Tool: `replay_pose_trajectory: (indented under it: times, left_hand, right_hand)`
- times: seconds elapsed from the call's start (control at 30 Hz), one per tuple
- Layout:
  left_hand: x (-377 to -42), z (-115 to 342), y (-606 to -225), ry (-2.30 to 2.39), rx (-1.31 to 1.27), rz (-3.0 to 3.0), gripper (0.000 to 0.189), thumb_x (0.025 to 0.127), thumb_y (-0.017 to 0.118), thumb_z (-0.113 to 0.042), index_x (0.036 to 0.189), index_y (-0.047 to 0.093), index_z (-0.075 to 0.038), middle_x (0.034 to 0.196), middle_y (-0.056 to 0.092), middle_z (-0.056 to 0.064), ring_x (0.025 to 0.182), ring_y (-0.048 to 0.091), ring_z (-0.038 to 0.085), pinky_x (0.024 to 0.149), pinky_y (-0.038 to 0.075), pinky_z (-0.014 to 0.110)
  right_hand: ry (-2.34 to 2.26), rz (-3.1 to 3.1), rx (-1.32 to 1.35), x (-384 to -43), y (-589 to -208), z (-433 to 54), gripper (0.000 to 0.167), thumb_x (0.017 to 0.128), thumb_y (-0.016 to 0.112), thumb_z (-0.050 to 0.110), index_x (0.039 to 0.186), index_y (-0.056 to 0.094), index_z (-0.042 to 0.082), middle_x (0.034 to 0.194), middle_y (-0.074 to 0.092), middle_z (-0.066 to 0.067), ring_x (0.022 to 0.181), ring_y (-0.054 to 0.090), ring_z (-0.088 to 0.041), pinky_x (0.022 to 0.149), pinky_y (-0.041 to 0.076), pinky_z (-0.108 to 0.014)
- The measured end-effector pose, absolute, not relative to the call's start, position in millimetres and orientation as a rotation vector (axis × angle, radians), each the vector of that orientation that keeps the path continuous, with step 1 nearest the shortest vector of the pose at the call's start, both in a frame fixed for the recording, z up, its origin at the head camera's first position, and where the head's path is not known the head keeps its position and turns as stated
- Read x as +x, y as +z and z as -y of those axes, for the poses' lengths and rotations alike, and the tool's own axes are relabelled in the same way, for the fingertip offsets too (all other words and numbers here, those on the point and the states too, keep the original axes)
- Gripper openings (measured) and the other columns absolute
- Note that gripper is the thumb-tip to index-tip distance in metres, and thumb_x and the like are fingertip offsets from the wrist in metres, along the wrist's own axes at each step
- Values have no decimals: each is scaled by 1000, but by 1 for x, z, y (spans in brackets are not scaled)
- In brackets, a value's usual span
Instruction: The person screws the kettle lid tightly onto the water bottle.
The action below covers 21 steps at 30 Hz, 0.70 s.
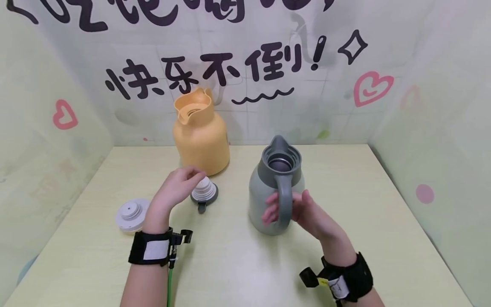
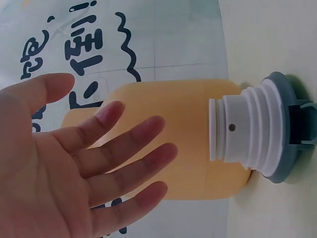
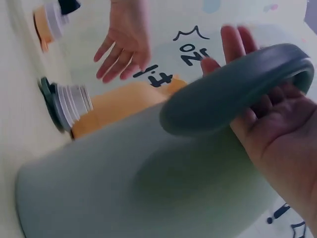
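Note:
A grey vacuum jug [image 1: 258, 196] stands without its lid on the table, its handle [image 1: 284, 200] turned toward me. The fingers of my right hand [image 1: 310, 213] reach loosely through that handle, and the right wrist view shows them extended rather than wrapped round it. My left hand [image 1: 174, 189] hovers with spread fingers over a grey-and-white stopper lid [image 2: 247, 129], holding nothing. That lid lies on its grey top, white threaded plug upward. Just behind it stands an orange jug [image 1: 203, 143], also lidless.
A second white threaded lid [image 1: 132, 213] with an orange edge lies plug-up left of my left forearm. The pale wooden table [image 1: 234, 264] ends at a printed back wall [image 1: 268, 123], with side walls left and right. A green cable [image 1: 169, 285] runs along my left forearm.

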<state>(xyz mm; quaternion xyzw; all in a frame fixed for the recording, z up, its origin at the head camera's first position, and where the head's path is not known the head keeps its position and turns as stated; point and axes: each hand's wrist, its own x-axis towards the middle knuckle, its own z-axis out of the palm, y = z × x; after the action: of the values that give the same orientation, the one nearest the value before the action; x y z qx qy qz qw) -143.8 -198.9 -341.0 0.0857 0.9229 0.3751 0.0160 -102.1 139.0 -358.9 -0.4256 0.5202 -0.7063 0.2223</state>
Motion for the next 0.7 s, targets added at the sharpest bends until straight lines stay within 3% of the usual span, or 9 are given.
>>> replay_pose_trajectory:
  times: [0.13,0.27,0.47,0.7]
  left_hand:
    - [-148,202,-351,1124,202,-2898,36,99,49,-28,110,61,4,105,64,19,97,58,32,82,46,48]
    - [-151,204,-355,1108,159,-2895,37,99,48,-28,112,60,4,108,62,21,101,57,35,83,46,49]
    - [-153,204,-360,1093,128,-2899,38,99,47,-29,113,59,5,110,62,22,102,56,36,83,45,49]
    - [-154,199,-367,1064,77,-2907,42,98,46,-32,117,56,5,119,57,24,107,53,39,86,42,52]
  right_hand:
    - [-1859,-1335,-1276,-106,-362,-132,68,101,15,54,109,55,0,90,63,-16,87,63,-24,83,47,-39]
    - [-1766,-1234,-1408,-113,-364,-131,65,102,12,50,95,47,-4,75,49,-22,71,53,-30,78,47,-42]
    - [-1693,-1116,-1508,-124,-368,-128,62,100,11,53,89,39,-2,70,38,-16,63,39,-28,60,38,-38]
    - [-1644,-1024,-1579,-131,-367,-125,60,100,14,54,88,38,0,69,35,-14,61,35,-26,54,32,-36]
